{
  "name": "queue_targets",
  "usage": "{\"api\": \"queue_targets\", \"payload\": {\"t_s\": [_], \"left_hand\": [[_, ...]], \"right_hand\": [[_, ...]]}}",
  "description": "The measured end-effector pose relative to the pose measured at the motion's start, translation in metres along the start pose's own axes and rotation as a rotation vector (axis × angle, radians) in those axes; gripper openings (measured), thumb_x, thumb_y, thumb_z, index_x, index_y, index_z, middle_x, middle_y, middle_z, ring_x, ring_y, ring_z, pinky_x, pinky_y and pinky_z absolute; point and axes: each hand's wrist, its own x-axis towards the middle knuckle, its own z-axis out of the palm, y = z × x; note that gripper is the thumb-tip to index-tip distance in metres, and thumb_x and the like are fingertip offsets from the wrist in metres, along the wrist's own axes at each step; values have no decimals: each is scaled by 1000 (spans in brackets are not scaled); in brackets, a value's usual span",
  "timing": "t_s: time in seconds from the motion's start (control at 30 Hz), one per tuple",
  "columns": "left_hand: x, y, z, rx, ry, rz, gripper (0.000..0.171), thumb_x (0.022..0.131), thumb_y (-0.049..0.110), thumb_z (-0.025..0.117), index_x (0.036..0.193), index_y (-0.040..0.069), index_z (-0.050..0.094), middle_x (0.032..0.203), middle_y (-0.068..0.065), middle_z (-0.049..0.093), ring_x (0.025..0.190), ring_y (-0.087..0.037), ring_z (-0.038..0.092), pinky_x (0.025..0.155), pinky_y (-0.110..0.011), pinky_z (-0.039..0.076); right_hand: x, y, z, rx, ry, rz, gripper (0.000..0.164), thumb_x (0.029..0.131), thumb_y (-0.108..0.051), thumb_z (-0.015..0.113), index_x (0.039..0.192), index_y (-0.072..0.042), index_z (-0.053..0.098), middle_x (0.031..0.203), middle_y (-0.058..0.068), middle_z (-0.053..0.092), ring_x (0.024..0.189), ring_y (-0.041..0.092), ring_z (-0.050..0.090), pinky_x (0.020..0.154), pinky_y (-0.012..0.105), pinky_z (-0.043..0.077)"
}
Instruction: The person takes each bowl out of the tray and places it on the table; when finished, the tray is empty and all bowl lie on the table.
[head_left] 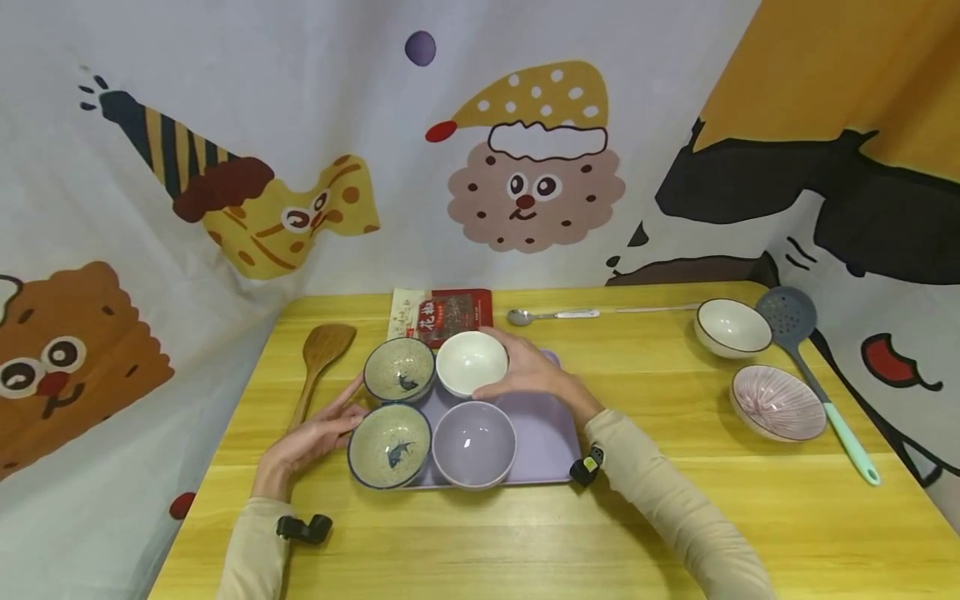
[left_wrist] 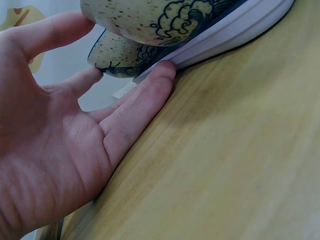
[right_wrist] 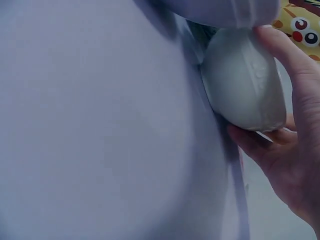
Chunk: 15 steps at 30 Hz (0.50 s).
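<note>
On a lilac tray (head_left: 540, 437) stand two speckled bowls with blue rims, a white bowl and a lilac bowl (head_left: 475, 446). My right hand (head_left: 534, 371) holds the white bowl (head_left: 471, 364) at the tray's back, thumb and fingers on opposite sides of it; the right wrist view shows this white bowl (right_wrist: 245, 82) from the side. At the tray's left edge my left hand (head_left: 311, 437) is spread with fairly straight fingers. Its fingertips meet the near speckled bowl (head_left: 390, 446), the far speckled bowl (head_left: 399, 371) and the tray's side (left_wrist: 235, 37).
A wooden spatula (head_left: 318, 358) lies left of the tray, a red seasoning packet (head_left: 457, 312) behind it. Further right are a spoon (head_left: 555, 315), a thin pink stick (head_left: 656, 309), a dark-rimmed bowl (head_left: 732, 327), a striped bowl (head_left: 777, 402) and a slotted skimmer (head_left: 806, 362).
</note>
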Motion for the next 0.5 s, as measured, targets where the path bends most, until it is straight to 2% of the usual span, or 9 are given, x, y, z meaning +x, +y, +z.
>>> {"api": "queue_targets", "payload": {"t_s": [0.1, 0.27, 0.5], "left_hand": [[-1, 0, 0, -3, -3, 8, 76, 107, 4, 37, 162, 20, -13, 124, -1, 57, 114, -11, 64, 101, -30, 54], [-1, 0, -1, -4, -9, 16, 76, 107, 4, 36, 162, 19, -15, 124, -1, 57, 114, -11, 64, 101, -30, 54], [-1, 0, 0, 8, -4, 12, 77, 107, 5, 37, 162, 18, -15, 124, -1, 57, 114, -10, 64, 100, -30, 54]], "right_hand": [[-2, 1, 2, 7, 46, -3, 116, 59, -51, 96, 155, -18, 41, 140, 3, 61, 123, 20, 62, 102, 42, 53], [-5, 0, 0, 11, 139, 1, 110, 59, -47, 97, 153, -20, 45, 135, 6, 64, 118, 22, 65, 98, 42, 55], [-17, 3, -10, 4, 294, -13, 112, 59, -39, 98, 151, -4, 45, 144, 18, 57, 122, 34, 63, 97, 47, 57]]}}
